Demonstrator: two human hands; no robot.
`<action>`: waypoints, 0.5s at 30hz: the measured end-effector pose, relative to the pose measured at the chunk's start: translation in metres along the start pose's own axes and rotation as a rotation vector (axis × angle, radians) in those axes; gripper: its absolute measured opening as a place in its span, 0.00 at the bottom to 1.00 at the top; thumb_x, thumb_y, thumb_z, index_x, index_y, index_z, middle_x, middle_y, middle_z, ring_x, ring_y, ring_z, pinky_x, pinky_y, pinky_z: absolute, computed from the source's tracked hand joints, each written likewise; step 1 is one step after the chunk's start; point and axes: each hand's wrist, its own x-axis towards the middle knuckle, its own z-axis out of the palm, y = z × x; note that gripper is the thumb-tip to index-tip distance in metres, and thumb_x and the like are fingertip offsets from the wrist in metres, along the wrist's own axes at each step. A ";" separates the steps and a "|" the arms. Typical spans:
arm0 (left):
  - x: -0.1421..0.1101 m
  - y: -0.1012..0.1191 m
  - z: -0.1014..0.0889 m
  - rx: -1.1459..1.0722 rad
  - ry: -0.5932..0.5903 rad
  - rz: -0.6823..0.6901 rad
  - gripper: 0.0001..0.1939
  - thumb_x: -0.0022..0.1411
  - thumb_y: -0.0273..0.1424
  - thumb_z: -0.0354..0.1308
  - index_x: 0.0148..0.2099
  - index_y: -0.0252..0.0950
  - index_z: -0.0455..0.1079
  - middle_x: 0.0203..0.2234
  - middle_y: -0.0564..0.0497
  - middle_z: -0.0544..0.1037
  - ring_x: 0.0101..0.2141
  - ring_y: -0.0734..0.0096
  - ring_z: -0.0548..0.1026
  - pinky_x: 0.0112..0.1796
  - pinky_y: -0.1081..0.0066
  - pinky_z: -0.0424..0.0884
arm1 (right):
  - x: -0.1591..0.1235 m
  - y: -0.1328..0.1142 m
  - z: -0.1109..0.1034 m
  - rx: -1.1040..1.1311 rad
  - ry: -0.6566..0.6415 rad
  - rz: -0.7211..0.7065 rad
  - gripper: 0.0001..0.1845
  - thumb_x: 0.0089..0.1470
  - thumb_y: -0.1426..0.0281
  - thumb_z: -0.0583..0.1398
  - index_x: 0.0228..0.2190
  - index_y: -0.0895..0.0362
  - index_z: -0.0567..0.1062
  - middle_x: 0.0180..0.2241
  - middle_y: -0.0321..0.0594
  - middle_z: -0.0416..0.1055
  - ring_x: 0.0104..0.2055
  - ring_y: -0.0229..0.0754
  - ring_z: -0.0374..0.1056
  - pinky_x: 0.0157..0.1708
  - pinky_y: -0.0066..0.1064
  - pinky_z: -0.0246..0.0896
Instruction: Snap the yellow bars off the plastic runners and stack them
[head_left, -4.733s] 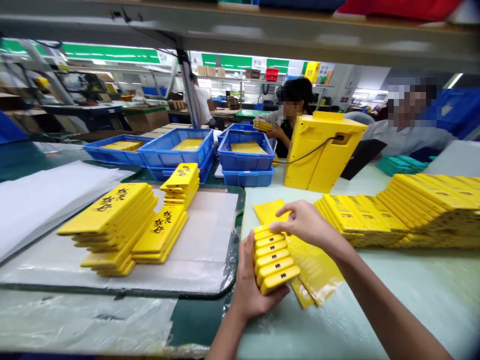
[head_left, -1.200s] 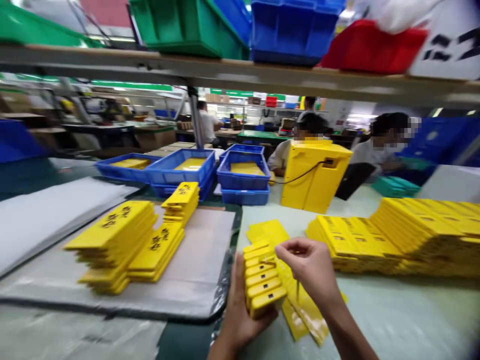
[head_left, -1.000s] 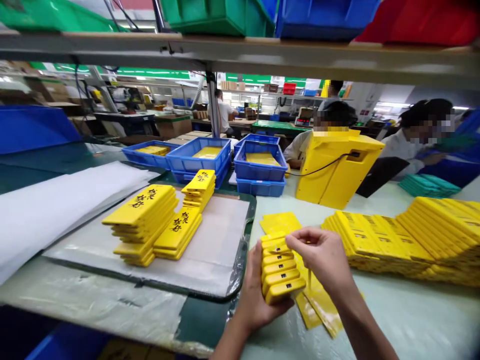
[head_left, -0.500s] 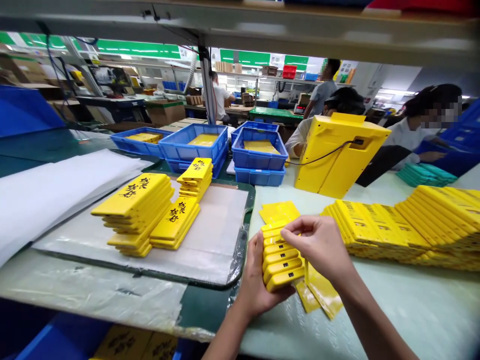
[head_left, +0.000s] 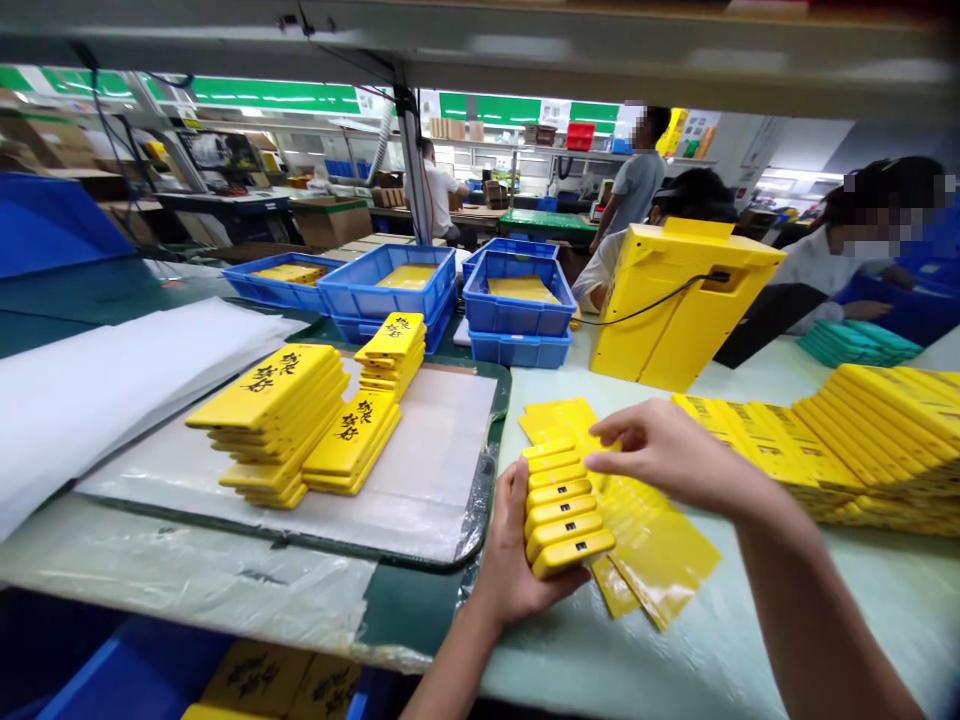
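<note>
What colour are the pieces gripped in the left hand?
The pieces in the left hand are yellow, with small dark marks on the four nearest ends; head view.

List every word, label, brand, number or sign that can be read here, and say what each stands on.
None can be quoted with certainty.
Yellow stacks on the mat: bold black brush-style characters, too blurred.
Yellow slabs in the lower bin: dark characters, too blurred.
Yellow pieces in the left hand: small dark marks, too small.
Yellow stacks at right: print, too blurred.
Wall notices: too small.
</note>
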 end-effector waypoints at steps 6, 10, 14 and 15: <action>0.000 -0.003 -0.001 0.075 0.006 0.046 0.66 0.54 0.53 0.73 0.79 0.62 0.30 0.72 0.43 0.45 0.70 0.35 0.58 0.66 0.36 0.59 | -0.016 0.019 -0.016 0.546 0.221 0.033 0.16 0.41 0.58 0.75 0.28 0.58 0.85 0.44 0.51 0.82 0.45 0.49 0.78 0.42 0.33 0.73; -0.003 -0.008 0.001 0.098 0.016 0.053 0.68 0.54 0.53 0.74 0.79 0.62 0.27 0.74 0.43 0.42 0.69 0.35 0.59 0.66 0.35 0.60 | -0.027 0.008 0.004 0.607 0.182 0.085 0.15 0.41 0.60 0.75 0.28 0.57 0.85 0.33 0.47 0.82 0.34 0.42 0.77 0.33 0.28 0.71; -0.006 -0.012 0.004 0.027 0.008 0.019 0.69 0.52 0.51 0.76 0.78 0.64 0.27 0.73 0.43 0.44 0.66 0.37 0.65 0.64 0.34 0.63 | -0.031 -0.002 0.026 0.573 0.172 0.129 0.13 0.41 0.62 0.71 0.26 0.60 0.84 0.26 0.44 0.79 0.27 0.39 0.74 0.27 0.25 0.67; -0.006 -0.014 0.004 0.024 0.009 0.017 0.69 0.52 0.50 0.76 0.78 0.64 0.28 0.73 0.44 0.44 0.66 0.38 0.65 0.63 0.34 0.64 | -0.031 -0.003 0.029 0.559 0.188 0.130 0.12 0.40 0.63 0.71 0.26 0.60 0.84 0.26 0.44 0.79 0.27 0.39 0.74 0.27 0.25 0.67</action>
